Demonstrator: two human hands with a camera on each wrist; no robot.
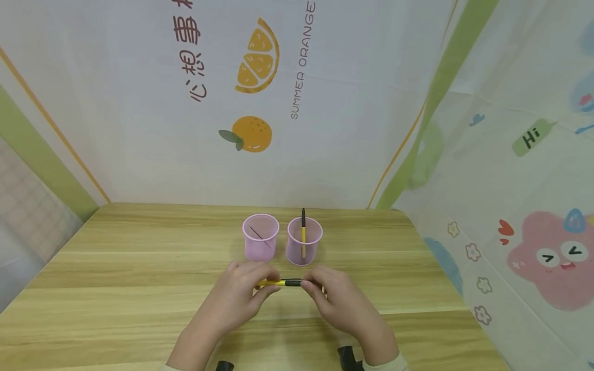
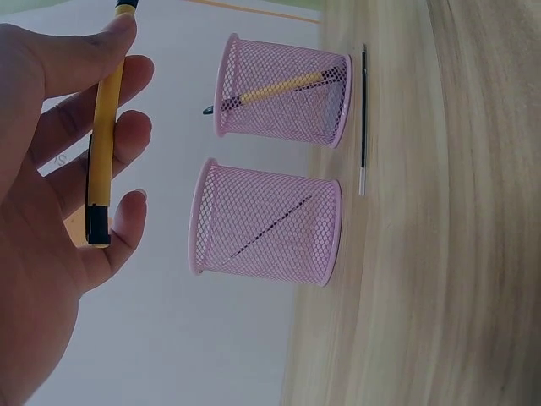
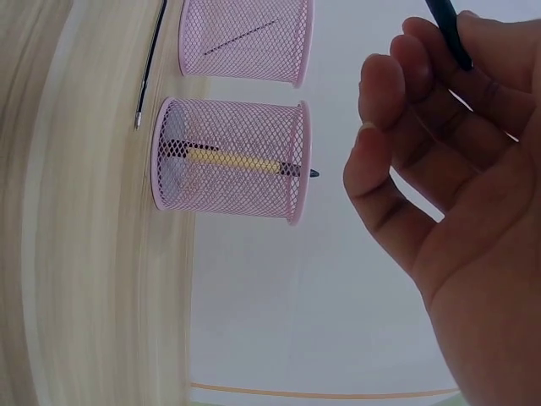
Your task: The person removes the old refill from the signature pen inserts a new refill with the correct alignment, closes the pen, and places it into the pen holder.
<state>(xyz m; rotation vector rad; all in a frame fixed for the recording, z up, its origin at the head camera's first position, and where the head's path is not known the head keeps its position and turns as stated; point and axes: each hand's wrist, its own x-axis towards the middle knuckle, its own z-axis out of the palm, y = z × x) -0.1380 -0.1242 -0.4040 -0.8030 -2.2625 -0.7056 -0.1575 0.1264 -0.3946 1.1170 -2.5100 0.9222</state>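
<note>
Between the two hands a yellow and black pen (image 2: 103, 144) is held level above the table. My left hand (image 1: 241, 291) grips its yellow barrel between thumb and fingers, clip end toward the palm. At the other end, my right hand (image 1: 336, 296) pinches the black tapered tip (image 3: 448, 32) with thumb and forefinger. A thin dark pen refill (image 2: 364, 118) with a pale end lies on the table in front of the cups, just beyond the pen in the head view.
Two pink mesh cups stand side by side beyond the hands. The left cup (image 1: 260, 253) holds a dark refill (image 1: 259, 236); the right cup (image 1: 292, 252) holds another yellow and black pen (image 1: 303, 221), tip up. Printed cloth (image 1: 352, 154) hangs behind the wooden table (image 1: 139, 278).
</note>
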